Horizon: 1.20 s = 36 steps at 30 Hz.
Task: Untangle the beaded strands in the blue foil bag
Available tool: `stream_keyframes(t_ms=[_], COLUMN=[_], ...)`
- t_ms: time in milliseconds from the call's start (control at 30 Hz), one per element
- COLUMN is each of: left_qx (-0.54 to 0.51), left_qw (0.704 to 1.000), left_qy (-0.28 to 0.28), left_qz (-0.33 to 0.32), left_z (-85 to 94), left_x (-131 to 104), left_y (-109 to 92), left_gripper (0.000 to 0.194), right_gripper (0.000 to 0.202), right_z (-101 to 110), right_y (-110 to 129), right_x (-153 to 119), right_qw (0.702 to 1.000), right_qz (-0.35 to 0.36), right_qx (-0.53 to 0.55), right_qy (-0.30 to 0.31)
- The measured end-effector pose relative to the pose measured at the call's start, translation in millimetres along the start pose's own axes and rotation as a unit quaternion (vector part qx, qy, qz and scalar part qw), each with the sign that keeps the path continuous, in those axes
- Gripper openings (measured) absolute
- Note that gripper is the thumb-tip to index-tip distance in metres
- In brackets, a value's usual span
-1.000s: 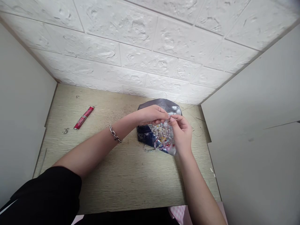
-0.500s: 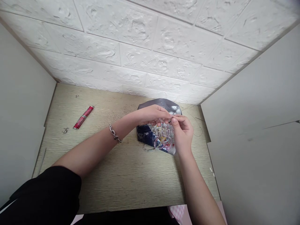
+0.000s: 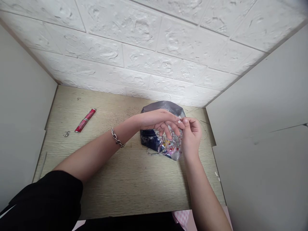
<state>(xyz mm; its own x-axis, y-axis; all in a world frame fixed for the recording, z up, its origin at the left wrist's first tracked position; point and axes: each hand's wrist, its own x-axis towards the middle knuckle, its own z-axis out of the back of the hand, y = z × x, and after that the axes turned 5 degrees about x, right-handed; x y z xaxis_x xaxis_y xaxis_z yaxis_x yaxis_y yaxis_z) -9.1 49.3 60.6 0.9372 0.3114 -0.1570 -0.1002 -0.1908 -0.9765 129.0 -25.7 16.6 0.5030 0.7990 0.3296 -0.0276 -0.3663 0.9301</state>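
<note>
Small beads [image 3: 169,146] of many colours lie in an opened silver and dark blue bag [image 3: 150,138] on the wooden table [image 3: 134,183]. Above them my left hand [image 3: 161,122] reaches in from the left, thumb and index finger pinched at a small whitish bead [image 3: 179,122], the other fingers loosely spread. My right hand [image 3: 192,134] is closed in a pinch just beside it, its fingertips meeting those of my left hand. What the right fingertips hold is too small to make out. A thin thread [image 3: 205,134] shows on the table to the right of my right hand.
At the left of the table lie a red tube [image 3: 85,120] and small silvery pieces [image 3: 66,133]. A white brick-pattern wall [image 3: 139,54] stands behind, with grey panels at both sides. Small white bits [image 3: 216,174] are near the right edge.
My right hand has shifted slightly to the right. The lower fingers of my left hand have spread downward, and the whitish bead now shows at its fingertips.
</note>
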Motion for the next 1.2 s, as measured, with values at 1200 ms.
stream_keyframes(t_ms=[1200], left_qx=[0.097], left_qw=[0.993], left_qy=[0.031], left_qz=[-0.051], left_z=[-22.7], left_x=[-16.2], left_y=[-28.4], left_gripper=[0.050], right_gripper=[0.019], right_z=[-1.2], right_y=[3.6], right_x=[1.4], right_qw=[0.999], right_qz=[0.001], right_qx=[0.013], right_qy=[-0.036])
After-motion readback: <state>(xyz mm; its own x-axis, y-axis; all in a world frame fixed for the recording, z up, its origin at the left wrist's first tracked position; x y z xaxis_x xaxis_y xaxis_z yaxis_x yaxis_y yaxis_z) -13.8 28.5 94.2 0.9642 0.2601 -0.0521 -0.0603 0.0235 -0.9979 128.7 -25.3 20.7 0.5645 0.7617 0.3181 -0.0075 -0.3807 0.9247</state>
